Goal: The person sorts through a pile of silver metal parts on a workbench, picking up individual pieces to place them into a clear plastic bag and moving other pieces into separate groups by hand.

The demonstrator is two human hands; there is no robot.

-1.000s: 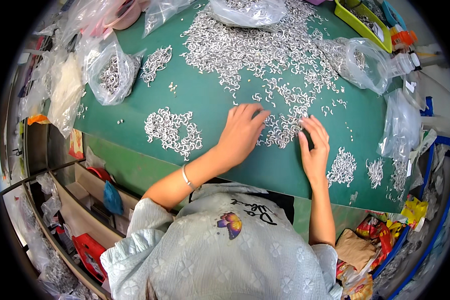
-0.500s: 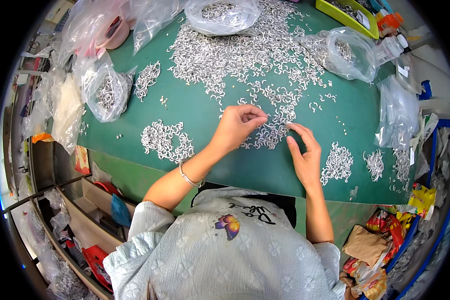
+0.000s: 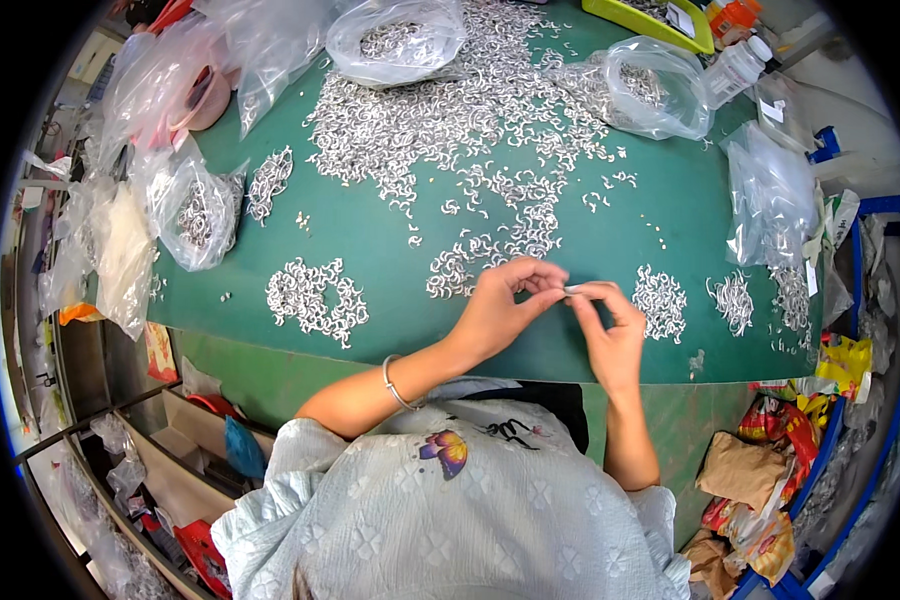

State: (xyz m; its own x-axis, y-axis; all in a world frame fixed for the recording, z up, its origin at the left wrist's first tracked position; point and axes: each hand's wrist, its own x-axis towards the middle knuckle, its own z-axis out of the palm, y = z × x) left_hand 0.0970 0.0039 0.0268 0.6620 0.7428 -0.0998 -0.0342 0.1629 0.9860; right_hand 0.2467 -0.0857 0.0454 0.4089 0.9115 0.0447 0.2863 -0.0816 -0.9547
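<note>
My left hand [image 3: 512,308] and my right hand [image 3: 611,334] meet fingertip to fingertip near the table's front edge. Both are closed in a pinch on one small silvery curved piece [image 3: 570,290], mostly hidden by the fingers. Just beyond my left hand lies a loose cluster of similar curved metal pieces [image 3: 510,240]. It trails back into a large spread heap [image 3: 410,120] on the green tabletop [image 3: 420,335]. A ring-shaped pile [image 3: 318,300] rests left of my left hand. To the right of my right hand sits another small pile [image 3: 660,303].
Two further piles [image 3: 732,302] lie toward the right edge. Open clear bags with pieces stand at the back [image 3: 395,42], back right [image 3: 660,90] and left [image 3: 195,215]. A yellow-green tray [image 3: 650,20], white bottle [image 3: 738,70] and empty clear bags [image 3: 773,195] line the far and right sides.
My hands were apart over the loose cluster; they have drawn back toward me and come together on the small piece. The view has shifted slightly.
</note>
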